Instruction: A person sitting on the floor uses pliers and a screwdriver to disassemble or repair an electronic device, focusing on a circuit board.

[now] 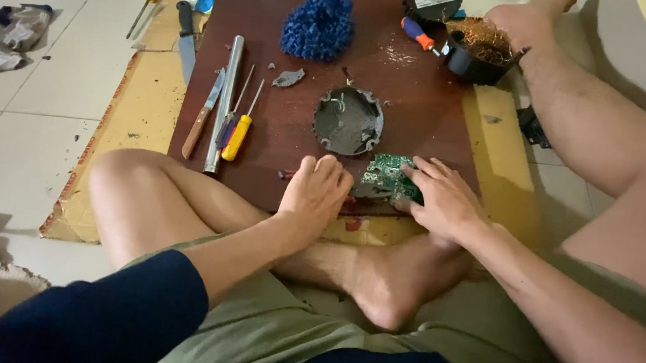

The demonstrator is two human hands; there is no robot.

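Crossed bare legs are seen nearest, beyond which a green circuit board (pixel 387 178) is gripped at the near edge of a dark wooden board (pixel 423 105) by the right hand (pixel 446 200), while the left hand (pixel 314 192) is curled over a red-handled tool (pixel 286 175), a round grey housing (pixel 348 120) lying just beyond.

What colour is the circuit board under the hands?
Green, with pale markings; the circuit board shows best in the head view.

glossy wood board (pixel 416 96), shiny metal tube (pixel 225 103)
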